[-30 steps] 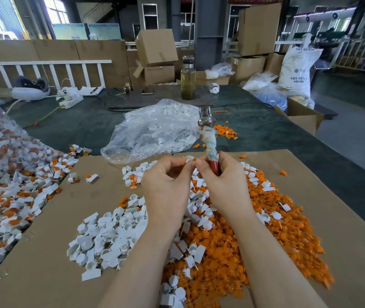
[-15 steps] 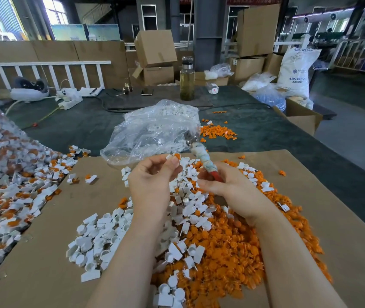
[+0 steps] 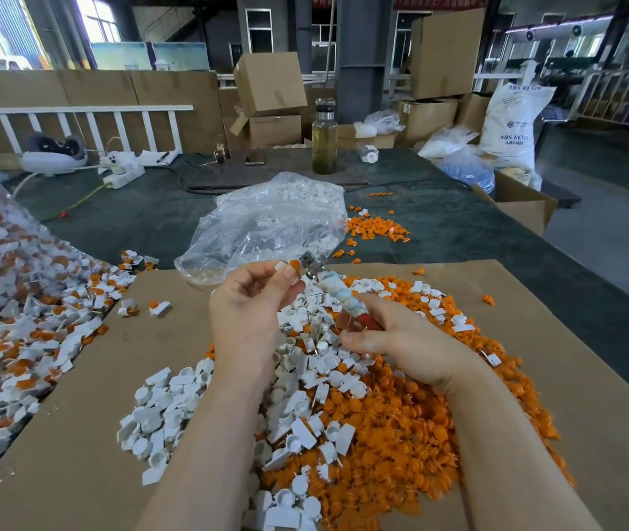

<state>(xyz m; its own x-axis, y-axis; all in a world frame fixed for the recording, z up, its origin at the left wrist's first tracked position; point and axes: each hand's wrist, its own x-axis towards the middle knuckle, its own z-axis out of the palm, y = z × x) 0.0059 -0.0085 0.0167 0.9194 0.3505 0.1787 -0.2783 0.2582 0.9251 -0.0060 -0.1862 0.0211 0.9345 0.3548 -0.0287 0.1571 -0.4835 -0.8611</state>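
Small white-and-orange part [image 3: 289, 267] is pinched between thumb and fingertips of the left hand [image 3: 251, 312], held above the heap of loose parts [image 3: 382, 423]. The right hand [image 3: 401, 343] grips the red handle of a wrapped tool [image 3: 338, 293], its metal head just beside the part. Heap lies on a cardboard sheet [image 3: 87, 396]; clear plastic bag [image 3: 267, 224] behind.

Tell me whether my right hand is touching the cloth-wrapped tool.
Touching. The head view shows the right hand with its fingers curled round the red lower end of the cloth-wrapped tool.
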